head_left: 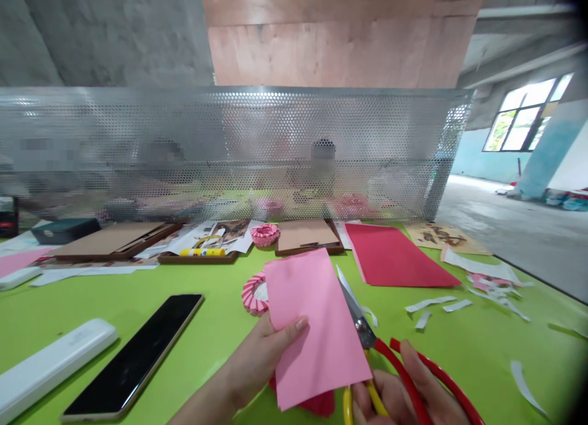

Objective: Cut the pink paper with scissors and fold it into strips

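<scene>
My left hand (264, 357) pinches a pink paper sheet (315, 327) at its left edge, thumb on top. In my right hand (404, 388) are red-handled scissors (365, 333), their blades beside the sheet's right edge and pointing away from me. Yellow handles (348, 403) show under the sheet near my right fingers; what they belong to is partly hidden. Behind the sheet lies a red-and-pink striped paper ring (254, 293), partly covered by it. A darker red piece (321, 405) shows beneath the sheet's lower edge.
A black phone (138, 354) and a white case (59, 364) lie at the left. Farther back are a red sheet (399, 253), brown trays (197, 259), a yellow glue stick (202, 252) and another striped ring (265, 234). Paper scraps (429, 303) lie right; a perforated metal screen (275, 149) stands behind.
</scene>
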Tool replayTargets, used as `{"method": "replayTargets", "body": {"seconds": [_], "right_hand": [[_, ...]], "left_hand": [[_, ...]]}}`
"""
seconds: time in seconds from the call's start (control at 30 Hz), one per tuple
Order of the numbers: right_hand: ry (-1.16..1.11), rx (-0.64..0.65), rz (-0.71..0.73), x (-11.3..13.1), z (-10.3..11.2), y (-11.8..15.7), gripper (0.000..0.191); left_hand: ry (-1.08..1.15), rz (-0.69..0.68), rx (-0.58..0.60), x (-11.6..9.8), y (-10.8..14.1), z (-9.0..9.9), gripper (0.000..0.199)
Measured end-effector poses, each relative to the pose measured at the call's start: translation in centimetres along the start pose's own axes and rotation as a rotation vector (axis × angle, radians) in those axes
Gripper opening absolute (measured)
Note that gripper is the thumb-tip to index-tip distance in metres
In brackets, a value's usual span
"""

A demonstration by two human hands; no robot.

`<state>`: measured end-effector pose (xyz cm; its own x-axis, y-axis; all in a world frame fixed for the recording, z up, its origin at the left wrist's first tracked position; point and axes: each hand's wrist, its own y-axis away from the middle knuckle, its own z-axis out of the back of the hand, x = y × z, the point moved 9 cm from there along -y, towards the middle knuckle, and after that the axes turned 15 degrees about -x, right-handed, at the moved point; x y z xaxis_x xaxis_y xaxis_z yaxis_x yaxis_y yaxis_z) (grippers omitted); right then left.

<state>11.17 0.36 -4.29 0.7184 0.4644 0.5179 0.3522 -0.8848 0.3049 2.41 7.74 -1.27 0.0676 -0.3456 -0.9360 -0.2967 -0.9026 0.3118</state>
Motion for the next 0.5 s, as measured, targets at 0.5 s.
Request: {"method": "replayTargets", "body": {"seconds": [0.5], "right_hand": [[0.116,0.002,-0.014,-0.2,0.6,0.0,0.073]], "left_hand": [[-0.105,0.0,-0.01,-1.0,0.5,-0.1,0.044]]}}
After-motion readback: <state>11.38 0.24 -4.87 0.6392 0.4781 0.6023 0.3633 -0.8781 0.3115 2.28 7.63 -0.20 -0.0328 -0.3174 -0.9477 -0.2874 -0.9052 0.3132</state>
